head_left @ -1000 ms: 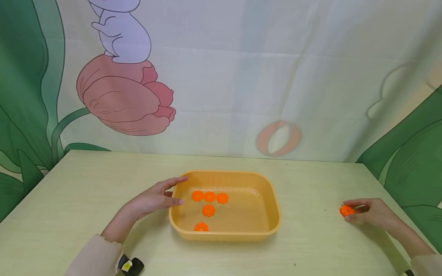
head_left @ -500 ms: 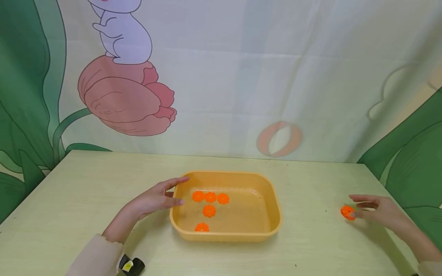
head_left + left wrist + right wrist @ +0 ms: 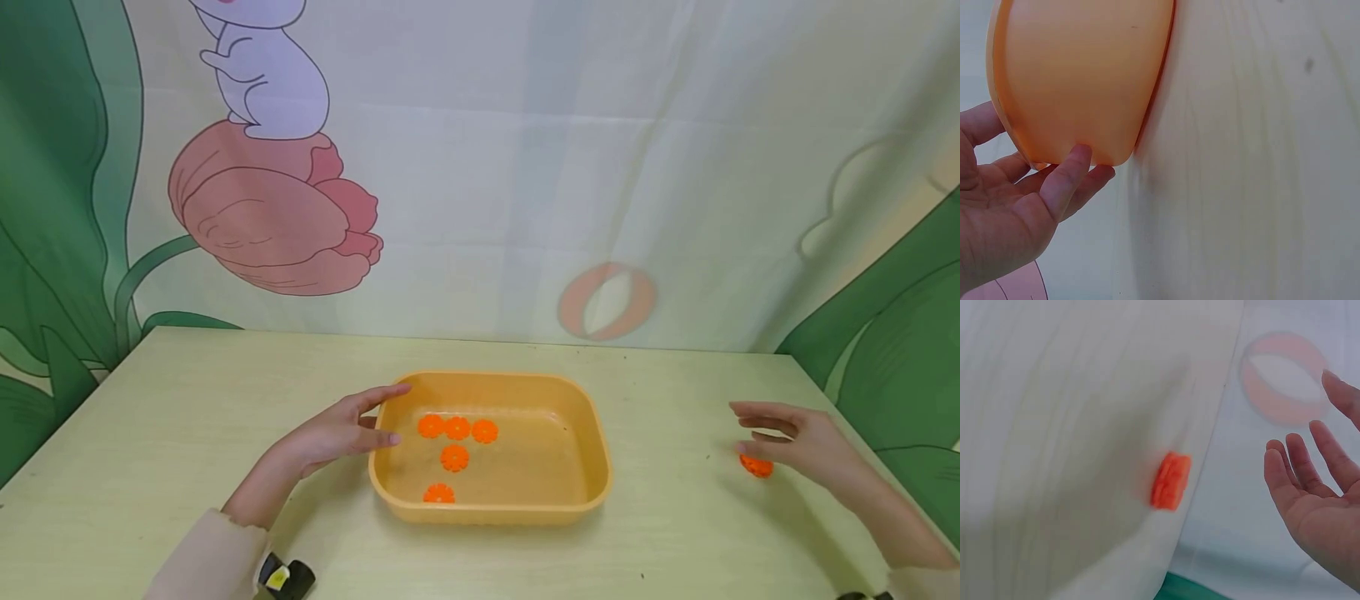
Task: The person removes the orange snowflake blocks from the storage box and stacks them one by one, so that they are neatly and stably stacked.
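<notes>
"Head?"
"Lower centre: rectangular yellow plastic tray, five scalloped orange discs inside, left hand gripping its left rim. Lower right: right hand, fingers parted, holding nothing, near a thick orange piece on the table."
"Left wrist?"
"Fingers on tray, left."
"Right wrist?"
"Piece central, hand apart."

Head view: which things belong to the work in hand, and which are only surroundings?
Probably part of the work:
yellow rectangular plastic tray, gripped by the left hand
five orange flower-shaped pieces inside it
layered orange piece near the right hand

Probably only surroundings:
pale wood-look table
white cloth backdrop with printed plants
</notes>
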A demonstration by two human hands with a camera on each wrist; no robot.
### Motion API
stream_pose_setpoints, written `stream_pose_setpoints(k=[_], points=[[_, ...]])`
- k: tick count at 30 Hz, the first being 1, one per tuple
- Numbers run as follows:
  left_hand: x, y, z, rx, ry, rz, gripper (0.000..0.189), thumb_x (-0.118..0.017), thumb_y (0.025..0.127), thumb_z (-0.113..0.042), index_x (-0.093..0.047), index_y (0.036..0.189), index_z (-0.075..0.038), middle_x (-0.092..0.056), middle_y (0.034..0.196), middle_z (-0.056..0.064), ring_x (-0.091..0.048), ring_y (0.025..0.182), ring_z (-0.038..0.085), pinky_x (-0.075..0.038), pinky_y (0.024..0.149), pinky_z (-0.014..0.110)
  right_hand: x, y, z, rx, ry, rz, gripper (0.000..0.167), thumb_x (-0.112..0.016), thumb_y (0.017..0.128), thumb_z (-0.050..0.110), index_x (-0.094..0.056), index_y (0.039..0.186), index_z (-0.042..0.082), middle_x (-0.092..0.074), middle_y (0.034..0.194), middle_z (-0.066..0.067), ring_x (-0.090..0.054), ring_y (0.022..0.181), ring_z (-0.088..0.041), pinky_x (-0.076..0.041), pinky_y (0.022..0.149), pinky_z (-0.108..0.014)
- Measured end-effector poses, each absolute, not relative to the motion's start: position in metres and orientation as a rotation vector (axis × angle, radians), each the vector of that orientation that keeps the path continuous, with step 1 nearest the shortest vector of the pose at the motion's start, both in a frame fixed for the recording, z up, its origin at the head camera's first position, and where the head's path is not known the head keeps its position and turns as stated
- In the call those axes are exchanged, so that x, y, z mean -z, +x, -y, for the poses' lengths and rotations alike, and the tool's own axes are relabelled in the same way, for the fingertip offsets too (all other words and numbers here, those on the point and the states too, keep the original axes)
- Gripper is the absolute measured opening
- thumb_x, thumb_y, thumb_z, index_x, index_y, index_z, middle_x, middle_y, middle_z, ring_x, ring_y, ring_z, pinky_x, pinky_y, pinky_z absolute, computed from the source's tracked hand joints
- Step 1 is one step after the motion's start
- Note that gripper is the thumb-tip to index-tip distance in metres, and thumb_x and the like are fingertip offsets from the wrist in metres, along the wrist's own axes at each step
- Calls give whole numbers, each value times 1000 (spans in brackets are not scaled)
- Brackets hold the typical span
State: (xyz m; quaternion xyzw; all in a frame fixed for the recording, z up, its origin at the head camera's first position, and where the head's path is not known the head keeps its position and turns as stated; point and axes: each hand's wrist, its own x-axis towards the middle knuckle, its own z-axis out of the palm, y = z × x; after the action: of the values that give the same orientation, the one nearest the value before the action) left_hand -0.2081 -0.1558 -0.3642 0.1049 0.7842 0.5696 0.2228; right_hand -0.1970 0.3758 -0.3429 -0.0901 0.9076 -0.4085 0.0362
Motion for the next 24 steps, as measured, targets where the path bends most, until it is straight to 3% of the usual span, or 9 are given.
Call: stream_pose_setpoints(k=[17, 24], points=[[361, -207, 157, -1585, 317, -2143, 66, -61, 85, -7, -29, 142, -7, -10, 150, 19, -41, 120, 39, -45, 91, 41, 322, -196, -301, 1429, -466, -2664, 55, -72, 77, 12, -49, 123, -8, -56, 107, 22, -54, 96, 7, -48, 80, -17], [360, -207, 157, -1590, 320, -2130, 66, -61, 85, -7, -28, 143, -7, -9, 150, 19, -42, 119, 39, -45, 91, 41, 316, -199, -273, 1396, -543, -2659, 53, -74, 75, 16, -54, 121, -2, -57, 117, -4, -55, 99, -1, -48, 84, -23]])
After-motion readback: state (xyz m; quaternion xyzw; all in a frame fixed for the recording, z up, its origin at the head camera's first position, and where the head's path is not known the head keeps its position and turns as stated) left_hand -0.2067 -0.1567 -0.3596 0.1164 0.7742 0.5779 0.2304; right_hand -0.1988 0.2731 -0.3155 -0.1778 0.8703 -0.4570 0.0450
